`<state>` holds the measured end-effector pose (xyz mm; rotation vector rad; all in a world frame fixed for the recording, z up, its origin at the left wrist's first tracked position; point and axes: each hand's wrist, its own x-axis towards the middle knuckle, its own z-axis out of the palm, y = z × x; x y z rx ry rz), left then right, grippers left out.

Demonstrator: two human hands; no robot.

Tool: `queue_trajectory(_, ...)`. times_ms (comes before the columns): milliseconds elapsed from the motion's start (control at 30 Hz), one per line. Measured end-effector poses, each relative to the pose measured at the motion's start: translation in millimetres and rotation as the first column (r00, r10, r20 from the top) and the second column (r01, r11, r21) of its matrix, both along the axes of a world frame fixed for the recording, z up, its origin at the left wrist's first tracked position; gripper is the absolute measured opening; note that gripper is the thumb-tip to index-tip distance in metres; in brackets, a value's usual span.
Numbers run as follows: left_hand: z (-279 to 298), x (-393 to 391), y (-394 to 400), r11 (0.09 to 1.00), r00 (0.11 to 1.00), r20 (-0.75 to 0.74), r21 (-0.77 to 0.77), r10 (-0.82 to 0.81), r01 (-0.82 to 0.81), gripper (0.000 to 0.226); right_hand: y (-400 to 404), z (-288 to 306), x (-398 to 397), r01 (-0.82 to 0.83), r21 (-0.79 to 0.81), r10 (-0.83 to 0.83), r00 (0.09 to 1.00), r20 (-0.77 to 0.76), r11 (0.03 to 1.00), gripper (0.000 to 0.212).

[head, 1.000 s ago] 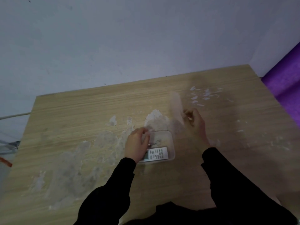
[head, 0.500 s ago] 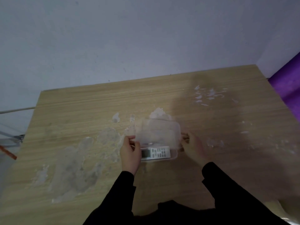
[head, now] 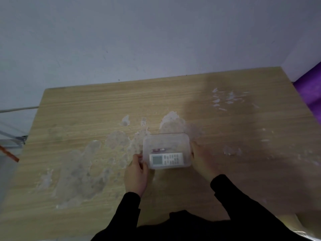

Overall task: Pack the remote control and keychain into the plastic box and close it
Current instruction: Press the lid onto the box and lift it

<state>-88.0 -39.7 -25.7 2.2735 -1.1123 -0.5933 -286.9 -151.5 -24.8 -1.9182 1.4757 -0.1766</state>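
Observation:
A clear plastic box (head: pixel 166 140) sits on the wooden table (head: pixel 86 110) in front of me, its translucent lid lying flat on top. Through the lid I see the white remote control (head: pixel 166 159) along the near side and the small reddish keychain (head: pixel 157 150) just behind it. My left hand (head: pixel 137 168) grips the box's left near corner, fingers curled on the rim. On the opposite side my right hand (head: pixel 201 159) presses against the box's right edge.
The tabletop carries patches of white residue (head: pixel 83 164) left of the box and flecks at the far right. A grey wall stands behind the table. Something purple (head: pixel 311 87) lies beyond the table's right edge.
The lid, held upright in my right hand a second ago, came down over the box and now lies flat on it. Both hands moved onto the box's sides.

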Motion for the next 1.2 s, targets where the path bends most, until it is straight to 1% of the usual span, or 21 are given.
queue_trajectory(67,-4,1,3,1.0,0.999,-0.049,-0.008,-0.014,0.013,0.017,2,1,1,-0.004,0.009,0.004,1.0,0.015,1.0,0.044)
queue_trajectory(133,-7,3,6,0.999,0.991,-0.129,-0.034,-0.024,0.02,0.017,2,3,2,-0.003,-0.082,0.005,1.0,0.031,0.997,0.053)
queue_trajectory(200,-11,6,8,0.999,0.979,-0.203,-0.047,-0.009,-0.001,0.017,-2,3,8,0.01,-0.213,0.0,0.999,0.049,0.977,0.054)
queue_trajectory(267,-14,7,9,0.998,0.972,-0.234,-0.052,0.009,-0.021,0.023,-8,0,18,-0.008,-0.274,0.025,0.998,0.059,0.962,0.053)
queue_trajectory(300,-14,6,9,0.998,0.971,-0.238,-0.054,0.019,-0.033,0.029,-10,-3,24,-0.049,-0.287,0.066,0.997,0.048,0.957,0.054)
queue_trajectory(367,-13,4,6,0.997,0.98,-0.196,-0.071,0.024,-0.038,0.039,-10,-12,33,-0.169,-0.27,0.17,0.985,-0.022,0.948,0.057)
queue_trajectory(433,-9,3,-1,0.994,0.995,-0.094,-0.107,-0.02,0.01,0.044,-7,-23,37,-0.254,-0.246,0.23,0.966,-0.12,0.935,0.061)
queue_trajectory(500,-3,3,-14,0.982,0.995,0.024,-0.159,-0.097,0.1,0.046,-6,-28,37,-0.26,-0.259,0.226,0.962,-0.153,0.93,0.064)
queue_trajectory(533,-1,2,-22,0.976,0.986,0.096,-0.158,-0.139,0.153,0.048,-7,-28,37,-0.26,-0.261,0.223,0.961,-0.163,0.93,0.065)
queue_trajectory(567,-1,0,-29,0.967,0.966,0.175,-0.134,-0.19,0.214,0.051,-7,-28,36,-0.266,-0.259,0.226,0.958,-0.175,0.928,0.065)
queue_trajectory(633,-7,-4,-41,0.934,0.896,0.287,-0.014,-0.339,0.357,0.059,-7,-26,35,-0.273,-0.257,0.227,0.954,-0.195,0.927,0.065)
queue_trajectory(700,-18,-8,-45,0.883,0.828,0.311,0.113,-0.466,0.455,0.066,-5,-24,38,-0.279,-0.264,0.225,0.95,-0.216,0.923,0.064)
queue_trajectory(733,-22,-9,-46,0.871,0.813,0.316,0.139,-0.489,0.471,0.069,-5,-23,41,-0.285,-0.271,0.227,0.947,-0.227,0.919,0.064)
queue_trajectory(800,-26,-8,-48,0.866,0.797,0.341,0.166,-0.499,0.471,0.071,-5,-21,48,-0.288,-0.27,0.228,0.946,-0.232,0.919,0.065)
queue_trajectory(900,-27,-7,-54,0.839,0.75,0.376,0.229,-0.544,0.494,0.076,-4,-24,51,-0.279,-0.285,0.226,0.952,-0.205,0.917,0.064)
queue_trajectory(967,-27,-3,-61,0.815,0.734,0.354,0.243,-0.58,0.526,0.08,-6,-28,48,-0.28,-0.298,0.229,0.954,-0.194,0.913,0.062)
queue_trajectory(1067,-27,3,-61,0.816,0.74,0.348,0.181,-0.575,0.548,0.08,-2,-29,51,-0.289,-0.319,0.236,0.952,-0.196,0.903,0.06)
queue_trajectory(1100,-36,13,-73,0.805,0.752,0.289,0.177,-0.592,0.566,0.079,-11,-37,59,-0.268,-0.288,0.217,0.956,-0.197,0.919,0.06)
queue_trajectory(1133,-36,15,-74,0.816,0.776,0.256,0.126,-0.577,0.564,0.078,-12,-37,60,-0.252,-0.288,0.201,0.96,-0.195,0.924,0.06)
queue_trajectory(1200,-34,12,-70,0.834,0.817,0.195,0.013,-0.543,0.552,0.073,-6,-35,53,-0.269,-0.313,0.198,0.951,-0.239,0.911,0.061)
